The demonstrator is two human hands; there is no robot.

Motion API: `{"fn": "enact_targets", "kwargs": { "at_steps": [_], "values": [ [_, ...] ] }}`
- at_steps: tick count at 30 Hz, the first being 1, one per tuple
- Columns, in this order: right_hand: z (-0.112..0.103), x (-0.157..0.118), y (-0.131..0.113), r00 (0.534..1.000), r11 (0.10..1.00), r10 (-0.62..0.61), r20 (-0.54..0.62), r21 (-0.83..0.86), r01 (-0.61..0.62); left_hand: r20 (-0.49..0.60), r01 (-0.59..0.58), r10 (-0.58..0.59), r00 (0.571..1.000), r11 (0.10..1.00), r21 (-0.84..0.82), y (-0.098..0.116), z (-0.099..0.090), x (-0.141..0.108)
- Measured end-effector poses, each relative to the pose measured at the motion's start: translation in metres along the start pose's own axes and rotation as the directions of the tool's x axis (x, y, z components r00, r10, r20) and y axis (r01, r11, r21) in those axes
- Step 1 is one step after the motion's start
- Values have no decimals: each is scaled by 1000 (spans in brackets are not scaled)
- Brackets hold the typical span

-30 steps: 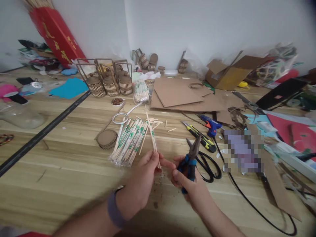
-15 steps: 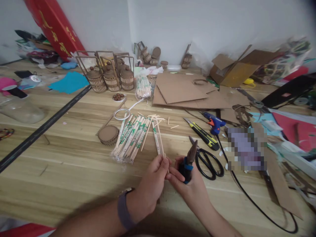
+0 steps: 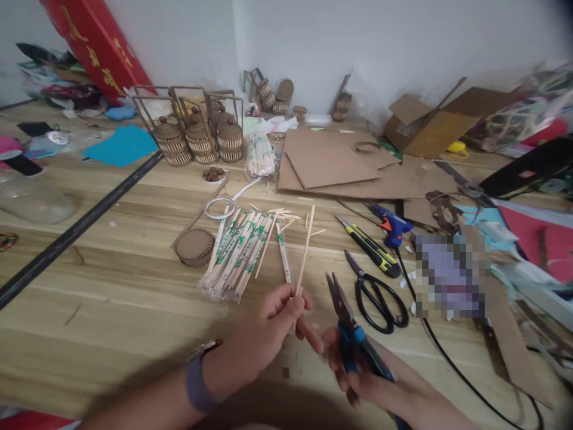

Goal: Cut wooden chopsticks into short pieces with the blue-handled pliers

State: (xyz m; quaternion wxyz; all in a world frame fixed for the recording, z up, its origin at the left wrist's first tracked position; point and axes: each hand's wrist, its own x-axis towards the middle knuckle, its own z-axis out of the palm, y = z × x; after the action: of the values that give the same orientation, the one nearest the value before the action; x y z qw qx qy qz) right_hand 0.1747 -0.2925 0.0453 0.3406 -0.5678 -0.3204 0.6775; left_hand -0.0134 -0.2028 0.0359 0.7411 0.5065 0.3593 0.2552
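Observation:
My left hand [image 3: 284, 313] pinches the lower end of a bare wooden chopstick [image 3: 306, 248], which stands up at a slant. In my right hand [image 3: 362, 373] is a pair of pliers [image 3: 347, 313] with black and blue handles, its jaws slightly parted and pointing up and away. The jaws are apart from the chopstick. Just beyond my left hand lies a single paper-wrapped chopstick [image 3: 283, 251]. Left of it is a bundle of wrapped chopsticks [image 3: 242, 254] in clear plastic. Several short cut stick pieces [image 3: 286, 214] lie behind.
Black-handled scissors [image 3: 380, 298], a yellow utility knife [image 3: 369, 245] and a blue glue gun [image 3: 391, 224] lie to the right. A round cardboard disc [image 3: 194, 246] and a tape roll [image 3: 219, 208] are left. Small lidded baskets [image 3: 201, 143] and cardboard sheets [image 3: 331, 158] stand farther back.
My right hand has drawn away to the right and down from my left hand, and the pliers have turned so their jaws point up-left. The chopstick now leans to the right.

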Motion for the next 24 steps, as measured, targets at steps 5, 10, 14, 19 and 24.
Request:
{"fn": "enact_targets", "kwargs": {
  "at_steps": [5, 10, 14, 19, 24],
  "values": [
    [-20, -14, -3, 973, 959, 211, 91, 174, -224, 92, 67, -69, 993, 997, 30, -3, -7, -4],
    [-14, -7, -5, 958, 955, 271, 98, 93, -280, 203, 101, -102, 974, 995, 14, -2, -7, -5],
    [-8, -4, -14, 948, 952, 302, 98, 29, -306, 152, 102, -99, 983, 995, -8, -6, -8, -4],
    [-7, -4, -26, 935, 936, 347, 73, -89, -340, 194, 115, -115, 974, 993, 10, -11, -8, -5],
    [-3, 1, -34, 926, 926, 359, 115, -169, -338, 269, 125, -125, 955, 992, 16, -10, -6, -6]
  ]
}}
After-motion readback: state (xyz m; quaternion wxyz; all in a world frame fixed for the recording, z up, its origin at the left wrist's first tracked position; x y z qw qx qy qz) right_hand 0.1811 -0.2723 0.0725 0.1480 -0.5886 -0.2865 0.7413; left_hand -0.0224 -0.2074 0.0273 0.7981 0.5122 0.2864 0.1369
